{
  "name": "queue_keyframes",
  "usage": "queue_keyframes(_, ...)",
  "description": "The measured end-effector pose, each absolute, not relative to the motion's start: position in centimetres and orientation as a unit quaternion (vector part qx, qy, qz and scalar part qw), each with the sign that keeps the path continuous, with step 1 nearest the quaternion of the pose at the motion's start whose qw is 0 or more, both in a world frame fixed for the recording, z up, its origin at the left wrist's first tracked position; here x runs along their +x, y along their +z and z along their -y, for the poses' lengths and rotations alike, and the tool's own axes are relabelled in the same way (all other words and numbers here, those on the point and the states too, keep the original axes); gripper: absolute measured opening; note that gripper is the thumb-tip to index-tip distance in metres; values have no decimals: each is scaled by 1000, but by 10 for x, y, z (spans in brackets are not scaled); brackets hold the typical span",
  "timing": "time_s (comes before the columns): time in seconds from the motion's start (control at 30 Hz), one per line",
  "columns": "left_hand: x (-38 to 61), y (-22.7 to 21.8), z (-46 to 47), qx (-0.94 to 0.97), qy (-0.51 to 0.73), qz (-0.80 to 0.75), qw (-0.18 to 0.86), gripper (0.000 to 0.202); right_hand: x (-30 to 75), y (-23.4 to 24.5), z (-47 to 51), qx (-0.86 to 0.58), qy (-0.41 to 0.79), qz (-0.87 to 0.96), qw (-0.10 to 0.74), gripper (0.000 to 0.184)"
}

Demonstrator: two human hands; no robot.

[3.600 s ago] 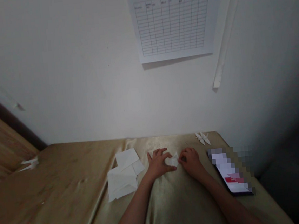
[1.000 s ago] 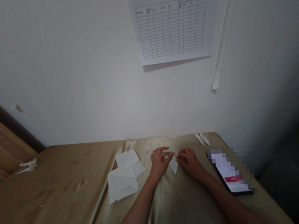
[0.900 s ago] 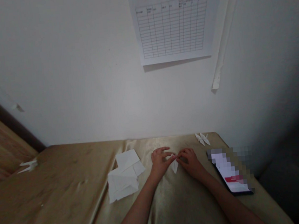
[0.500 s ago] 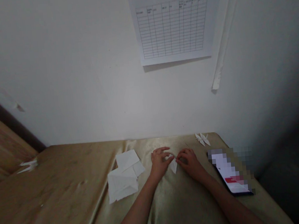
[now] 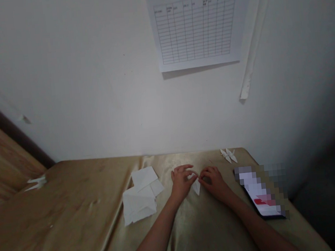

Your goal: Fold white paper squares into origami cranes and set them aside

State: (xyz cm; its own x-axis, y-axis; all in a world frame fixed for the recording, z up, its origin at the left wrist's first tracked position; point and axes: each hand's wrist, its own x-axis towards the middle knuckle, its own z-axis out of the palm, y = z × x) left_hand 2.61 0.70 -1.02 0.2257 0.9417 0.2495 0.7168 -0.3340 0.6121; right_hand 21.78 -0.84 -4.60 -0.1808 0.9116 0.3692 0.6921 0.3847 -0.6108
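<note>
Between my hands, over the middle of the cloth, is a small piece of folded white paper [image 5: 196, 187], its long point turned toward me. My left hand [image 5: 182, 180] pinches its left upper edge between thumb and forefinger, the other fingers curved above. From the right, my right hand [image 5: 213, 179] holds the paper's right edge with closed fingertips. The fingers hide part of the upper folds. Two small folded paper cranes [image 5: 229, 156] lie together behind my right hand, near the table's back edge.
White paper squares [image 5: 139, 203] overlap left of my left hand. A phone [image 5: 261, 195] with a lit, partly blurred screen lies at the right. White paper scraps [image 5: 36, 182] are at the far left. Gold cloth [image 5: 75, 213] covers the table, against a wall bearing a printed chart [image 5: 196, 28].
The view has shifted slightly, so everything sits a little differently in frame. Both hands stay on the folded paper, with only slight finger movement.
</note>
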Motion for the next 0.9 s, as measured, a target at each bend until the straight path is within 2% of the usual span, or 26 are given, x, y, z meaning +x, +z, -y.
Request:
queue_keyframes(0.13,25,-11,-9,732,362,-545,191,8,218,-47,9,-529,156,755,354,7)
queue_keyframes(0.3,24,-11,-9,741,372,-525,194,9,218,-43,8,-533,160,749,360,5)
queue_keyframes(0.7,22,-14,-15,755,348,-529,170,17,226,-34,10,-550,166,720,389,11)
queue_keyframes(0.9,15,-6,-12,759,274,-563,181,26,235,-37,5,-577,134,705,389,15)
